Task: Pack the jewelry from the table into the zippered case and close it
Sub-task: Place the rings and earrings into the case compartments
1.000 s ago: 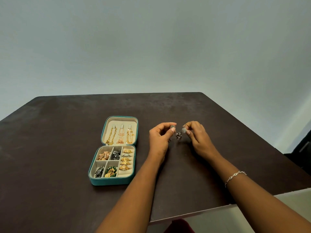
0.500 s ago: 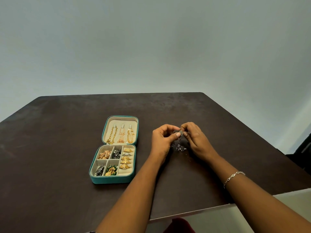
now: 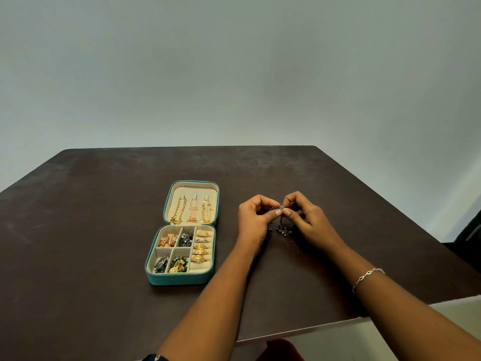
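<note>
A teal zippered case (image 3: 179,279) lies open on the dark table (image 3: 91,230), left of my hands. Three gold chains (image 3: 192,211) hang in its lid. Its compartments hold gold rings (image 3: 200,250), copper pieces, dark silver pieces and a green-and-gold piece. My left hand (image 3: 253,220) and my right hand (image 3: 307,220) meet fingertip to fingertip above the table, right of the case. Together they pinch a pair of dark silver earrings (image 3: 279,208), whose dangling parts (image 3: 283,231) hang just above the tabletop.
The table's near edge (image 3: 299,334) runs under my forearms, and its right corner lies close to my right wrist. A silver bracelet (image 3: 368,276) circles that wrist. A plain pale wall stands behind the table.
My hands have come together. A second ago each pinched its own earring a little apart; now the fingertips touch and the earrings are bunched between them.
</note>
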`<state>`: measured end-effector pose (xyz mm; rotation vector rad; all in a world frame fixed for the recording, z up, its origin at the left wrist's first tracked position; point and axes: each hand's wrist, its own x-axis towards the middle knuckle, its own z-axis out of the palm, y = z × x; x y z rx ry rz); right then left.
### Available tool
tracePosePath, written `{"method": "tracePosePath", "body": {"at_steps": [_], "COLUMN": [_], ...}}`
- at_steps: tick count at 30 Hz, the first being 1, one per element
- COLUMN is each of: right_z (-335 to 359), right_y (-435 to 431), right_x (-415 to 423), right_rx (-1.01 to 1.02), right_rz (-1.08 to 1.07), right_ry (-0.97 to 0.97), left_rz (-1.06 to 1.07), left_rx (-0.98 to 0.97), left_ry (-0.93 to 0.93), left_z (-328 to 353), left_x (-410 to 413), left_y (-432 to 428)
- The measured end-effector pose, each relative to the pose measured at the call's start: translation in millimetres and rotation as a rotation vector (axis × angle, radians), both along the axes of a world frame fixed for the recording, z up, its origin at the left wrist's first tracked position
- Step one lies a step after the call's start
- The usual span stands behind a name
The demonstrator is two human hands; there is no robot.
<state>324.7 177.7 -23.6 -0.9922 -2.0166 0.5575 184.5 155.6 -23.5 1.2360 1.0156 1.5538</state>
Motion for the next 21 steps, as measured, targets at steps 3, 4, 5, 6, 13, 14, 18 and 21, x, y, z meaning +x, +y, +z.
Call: {"method": "tracePosePath", "body": {"at_steps": [3,4,5,6,13,14,18,21], "right_z": [3,3,4,6,35,39,55,69], "right_y": [-3,-3,-3,-5,-22,-25,-41,-50], "right_x": [0,0,0,0,5,7,11,13], "right_rx": [-0.037,-0.055,-0.076,-0.098,-0.152,-0.157,-0.196,-0.212], "right_rz": [-0.009,-0.007,-0.005,-0.006,-0.026,-0.029,-0.015,-0.003], "right_ry": [0.035,0.047,0.065,0.09,0.266,0.267,0.263,0.288], "left_rz": [0.016,0.032,0.052,0.07,0.089,0.088,0.093,0.067], "left_rx": [0.02,0.03,0.038,0.043,0.03,0.023,0.01,0.02], "left_ry": [0.014,0.006,-0.008,-0.023,-0.016,-0.007,0.016,0.016], "left_z": [-2,-3,-3,-3,1,2,6,12], "left_x": [-1,-1,-2,-3,-5,-4,-4,-5], "left_y": [-1,-2,-3,-4,-19,-23,-42,-59]}}
